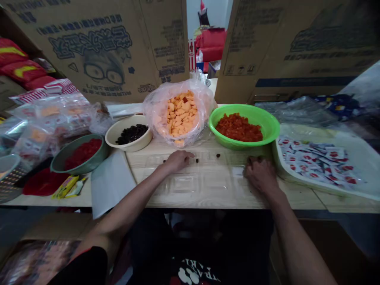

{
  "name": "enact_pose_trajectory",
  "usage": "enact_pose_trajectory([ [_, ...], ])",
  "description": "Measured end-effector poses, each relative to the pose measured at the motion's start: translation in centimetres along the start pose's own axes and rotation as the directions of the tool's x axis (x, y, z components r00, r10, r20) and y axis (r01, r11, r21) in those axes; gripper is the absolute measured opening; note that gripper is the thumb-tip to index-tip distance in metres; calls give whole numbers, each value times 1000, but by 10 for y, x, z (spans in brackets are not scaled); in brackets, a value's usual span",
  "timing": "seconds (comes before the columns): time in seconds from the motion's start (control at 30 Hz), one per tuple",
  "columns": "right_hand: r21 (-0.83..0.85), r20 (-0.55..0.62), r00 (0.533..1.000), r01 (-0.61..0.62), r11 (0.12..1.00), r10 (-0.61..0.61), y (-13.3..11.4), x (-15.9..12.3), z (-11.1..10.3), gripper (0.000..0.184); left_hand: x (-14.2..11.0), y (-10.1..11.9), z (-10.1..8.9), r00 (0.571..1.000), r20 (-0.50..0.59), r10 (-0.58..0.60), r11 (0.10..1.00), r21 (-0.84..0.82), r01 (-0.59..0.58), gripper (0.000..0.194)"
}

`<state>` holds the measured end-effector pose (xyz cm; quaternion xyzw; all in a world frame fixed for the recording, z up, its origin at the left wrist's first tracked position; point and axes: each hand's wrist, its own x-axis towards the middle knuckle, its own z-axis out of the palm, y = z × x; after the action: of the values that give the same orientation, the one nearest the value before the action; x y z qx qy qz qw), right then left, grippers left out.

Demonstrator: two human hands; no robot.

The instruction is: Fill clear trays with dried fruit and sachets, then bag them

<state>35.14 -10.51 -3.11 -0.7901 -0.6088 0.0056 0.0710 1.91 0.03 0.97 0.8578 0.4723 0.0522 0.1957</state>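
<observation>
Head-camera view in soft, even indoor light from no visible source, with a brighter white wall (212, 19) at 12 o'clock and only faint shadows beneath the green plastic basin (243, 126) at 2 o'clock. Small glare spots lay on the clear plastic tray (190, 174) at the centre and on the plastic bag (178, 113) above it. Wide-angle distortion bowed the cardboard panels (97, 51) at 11 o'clock and stretched the right forearm (299, 241) at 5 o'clock, while the area below the wooden table (255, 200) fell dim at 6 o'clock.
</observation>
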Motion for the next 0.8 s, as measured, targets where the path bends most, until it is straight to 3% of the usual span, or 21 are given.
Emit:
enact_pose_trajectory([
  [0.1, -26, -38, 999, -5, 1000, 4, 0, -4, 0, 39, -4, 2, 8, 999, -21, 41, 995, 87, -39, 44],
  [0.2, -61, -109, 994, -11, 998, 4, -7, -6, -8, 39, -2, 6, 3, 994, -100, -44, 994, 94, 54, 39],
  [0.27, -85, -118, 993, 17, 996, -27, -19, -3, -17, 39, 5, 13, -3, 995, -58, -78, 991, 107, 84, 34],
  [0.4, -68, 3, 979, 204, 977, -204, -61, 14, -29, 43, 28, 38, -3, 988, 115, -106, 979, 186, 83, 22],
  [0.57, -87, 160, 954, 269, 959, -253, -99, 35, -19, 36, 45, 56, 12, 985, 97, -142, 976, 182, 123, 23],
  [0.67, -108, 180, 957, 248, 963, -226, -103, 42, -12, 33, 42, 48, 4, 988, 66, -141, 982, 139, 131, 22],
  [0.8, -93, 215, 955, 228, 969, -204, -101, 48, -10, 32, 25, 17, -20, 994, 14, -110, 994, 27, 109, 30],
])
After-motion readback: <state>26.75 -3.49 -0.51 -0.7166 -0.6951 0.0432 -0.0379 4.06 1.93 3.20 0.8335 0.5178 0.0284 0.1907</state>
